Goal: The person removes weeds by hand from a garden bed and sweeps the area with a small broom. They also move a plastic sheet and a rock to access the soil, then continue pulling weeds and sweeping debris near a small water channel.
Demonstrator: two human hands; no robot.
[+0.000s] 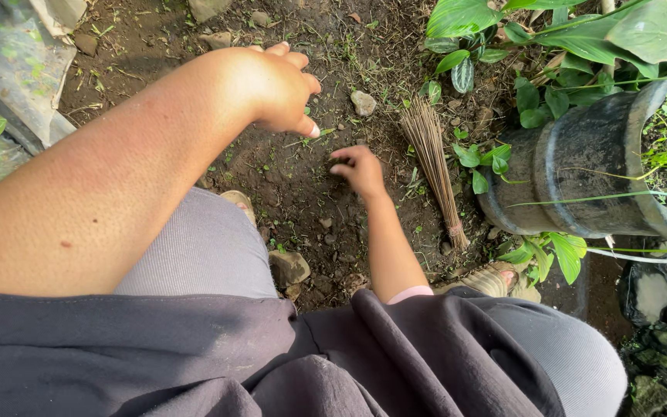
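Ground first: dark bare soil patch [303, 193], strewn with tiny green weed sprouts and dry bits, fills the middle of the view; person squats over it, grey-trousered knees either side, dark grey cloth across the lap.

Big black ribbed plastic pot [580, 174] lies tipped at right, broad-leaf green plants [580, 38] around and above it. Crumpled clear plastic sheet [17, 69] sits at top left, off the worked patch.

Left hand [275, 89] hangs above the soil, palm down, fingers loosely curled and slightly spread, holding nothing visible; likely poised for balance or the next grab.

Right hand [358, 170] is down at the dirt, fingertips bunched together in a pinch on something small at the surface, probably a sprout; too small to tell.

Bundled dry stick broom [434, 166] lies flat just right of that hand, bristles fanned away from the person, untouched but within reach.

Pale grey stone [363, 102] sits beyond both hands; brown rock [289, 266] near the left knee.
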